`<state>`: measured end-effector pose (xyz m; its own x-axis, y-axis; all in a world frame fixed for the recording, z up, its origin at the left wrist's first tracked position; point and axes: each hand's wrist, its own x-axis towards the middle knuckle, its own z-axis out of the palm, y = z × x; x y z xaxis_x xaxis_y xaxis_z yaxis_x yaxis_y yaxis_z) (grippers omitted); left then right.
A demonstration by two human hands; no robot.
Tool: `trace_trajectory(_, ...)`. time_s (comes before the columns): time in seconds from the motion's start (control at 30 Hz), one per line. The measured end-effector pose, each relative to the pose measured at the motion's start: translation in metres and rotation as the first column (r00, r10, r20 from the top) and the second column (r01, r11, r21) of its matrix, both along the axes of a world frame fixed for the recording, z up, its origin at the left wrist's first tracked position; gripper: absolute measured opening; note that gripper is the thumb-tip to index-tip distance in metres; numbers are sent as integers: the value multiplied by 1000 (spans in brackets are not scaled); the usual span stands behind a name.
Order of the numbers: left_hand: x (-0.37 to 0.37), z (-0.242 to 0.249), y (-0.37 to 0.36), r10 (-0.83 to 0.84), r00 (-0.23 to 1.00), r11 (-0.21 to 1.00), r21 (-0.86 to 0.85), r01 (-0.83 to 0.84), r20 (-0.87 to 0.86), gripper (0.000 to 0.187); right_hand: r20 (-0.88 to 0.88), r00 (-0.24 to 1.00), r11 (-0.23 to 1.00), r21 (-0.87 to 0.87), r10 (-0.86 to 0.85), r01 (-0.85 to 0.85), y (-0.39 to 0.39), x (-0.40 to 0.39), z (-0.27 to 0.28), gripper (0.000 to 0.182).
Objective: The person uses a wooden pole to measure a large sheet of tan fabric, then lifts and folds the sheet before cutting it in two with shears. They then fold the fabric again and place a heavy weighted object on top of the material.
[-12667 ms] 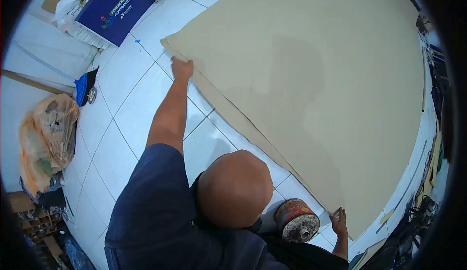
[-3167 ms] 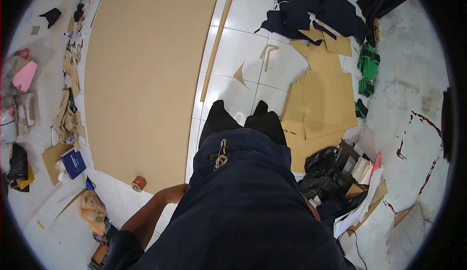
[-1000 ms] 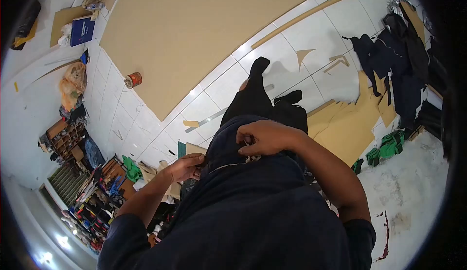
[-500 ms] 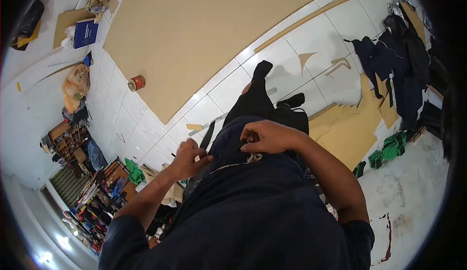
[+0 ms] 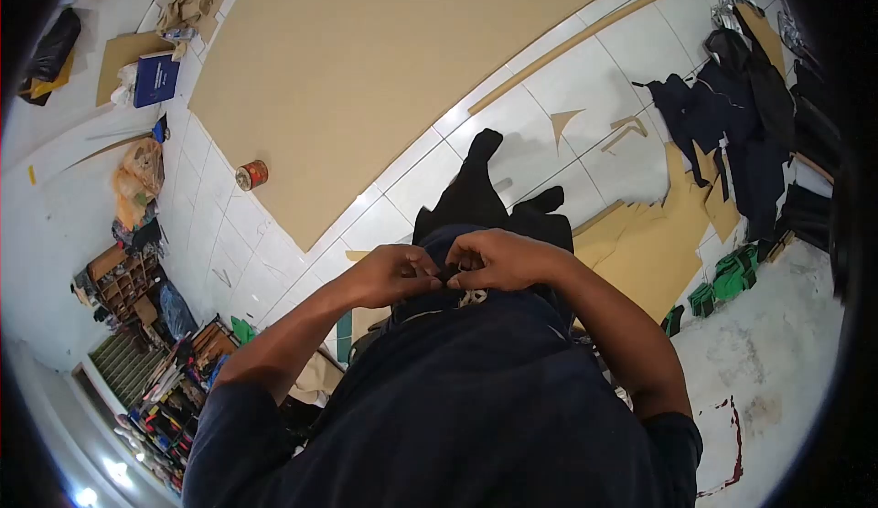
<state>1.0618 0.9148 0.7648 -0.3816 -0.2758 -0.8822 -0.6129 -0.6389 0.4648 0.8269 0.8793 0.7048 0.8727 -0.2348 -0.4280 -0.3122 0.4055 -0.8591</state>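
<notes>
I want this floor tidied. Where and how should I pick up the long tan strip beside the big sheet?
Probably grasp the long tan strip across its middle, from above, coming from the side away from the big sheet. It lies long and narrow on the white tiles, so a central grip should balance best.

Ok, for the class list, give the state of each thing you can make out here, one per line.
Left hand: fingers curled at the waist, grip hidden
Right hand: fingers bent at the waist, grip hidden
Pale cord: bunched below the hands
Brown sheet: spread flat
Long brown strip: lying on the tiles
Dark cloth: crumpled
</notes>
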Motion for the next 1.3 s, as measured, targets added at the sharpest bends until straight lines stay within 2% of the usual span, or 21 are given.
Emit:
trace_trajectory(0.03, -1, 1, -2, -43, 999, 999, -25, 43, 2, 29, -1, 1000, 1000, 10, 1, -1, 1, 0, 0, 43)
trace_trajectory(0.13, -4, -3, -4, -26, 1000, 997, 73, 25, 8, 30, -28, 999, 1000, 5, 28, -28, -4, 1, 5, 45)
trace_trajectory(0.23, -4, -15, -4, 1, 998, 989, 148, 7, -57, 32, -1, 997, 995, -64, 73, -73, -9, 1, 5, 49)
trace_trajectory(0.33, -1, -20, -6, 148, 980, 936, 338, -96, -131, 25, 18, 996, 996, -24, 84, -83, -9, 2, 5, 48)
trace_trajectory(0.43, 7, -25, 2, 308, 939, 900, 367, -234, -156, 21, 78, 996, 999, -15, 37, -36, -4, 4, 2, 47)
trace_trajectory(0.53, 10, -28, 10, 374, 915, 877, 378, -297, -150, 15, 95, 995, 984, 170, 35, -51, -6, 6, 6, 41)
trace_trajectory(0.63, 15, -24, 9, 382, 914, 875, 370, -311, -136, 15, 132, 989, 998, -14, 64, -63, -5, 10, 4, 40)
trace_trajectory(0.73, 18, -23, 13, 429, 893, 858, 370, -356, -137, 15, 147, 986, 996, -58, 77, -69, -10, 15, 3, 38)
trace_trajectory(0.83, 21, -33, 22, 505, 849, 830, 356, -430, -153, 15, 63, 991, 991, 51, 122, -126, -19, 20, 5, 38)
trace_trajectory(0.93, 22, -31, 23, 570, 811, 790, 360, -496, -133, 13, 94, 992, 993, -92, 78, -69, -18, 25, 6, 36)
trace_trajectory(1.03, 18, -25, 26, 649, 752, 729, 376, -572, -114, 12, 46, 986, 987, -6, 162, -162, -29, 32, 12, 33)
trace_trajectory(1.13, 21, -24, 26, 698, 703, 694, 371, -617, -135, 13, 104, 989, 986, -141, 105, -90, -25, 39, 3, 31)
trace_trajectory(1.23, 29, -31, 32, 682, 704, 711, 399, -578, -196, 14, 61, 998, 999, 42, 24, -26, -25, 39, 10, 31)
trace_trajectory(1.3, 30, -31, 29, 670, 704, 727, 393, -562, -234, 14, 55, 998, 996, 88, 11, -16, -31, 40, 15, 31)
